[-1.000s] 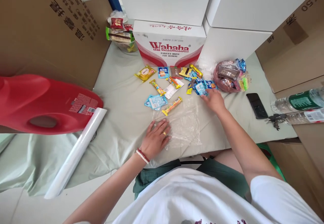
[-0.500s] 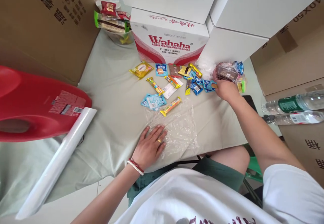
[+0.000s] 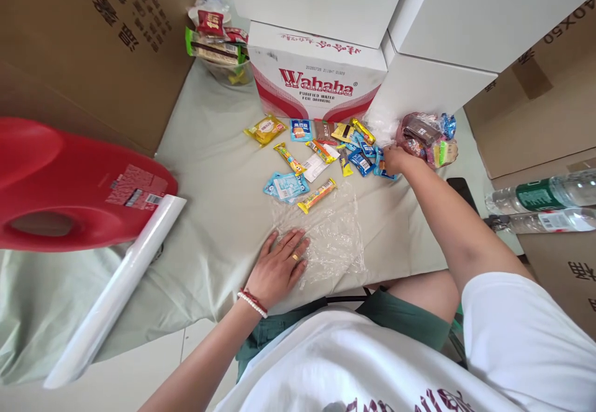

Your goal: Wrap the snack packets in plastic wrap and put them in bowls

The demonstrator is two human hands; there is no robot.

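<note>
My left hand (image 3: 282, 260) lies flat on the cloth, fingers spread, over the left edge of a clear plastic bag (image 3: 333, 238). My right hand (image 3: 397, 159) reaches to the right end of a cluster of small snack packets, its fingers pinched at a blue snack packet (image 3: 384, 169); the fingertips are partly hidden. Beside it lie another blue packet (image 3: 361, 162) and a yellow-wrapped stick (image 3: 362, 131). Closer to my left hand are a yellow candy stick (image 3: 316, 195) and some light-blue packets (image 3: 286, 186). Right of my right hand sits a heap of wrapped snacks (image 3: 421, 131).
A Wahaba-style white and red carton, printed "Wahaha" (image 3: 319, 83), stands behind the packets. At left are a red plastic jug (image 3: 88, 182) and a white roll (image 3: 116, 291). A snack bowl (image 3: 228, 74) is at back left; a phone (image 3: 460, 193) and bottles (image 3: 544, 195) are at right.
My right hand has shifted slightly left, away from the snack heap and onto the blue packets. My left hand stays flat in place. The view has shifted a little.
</note>
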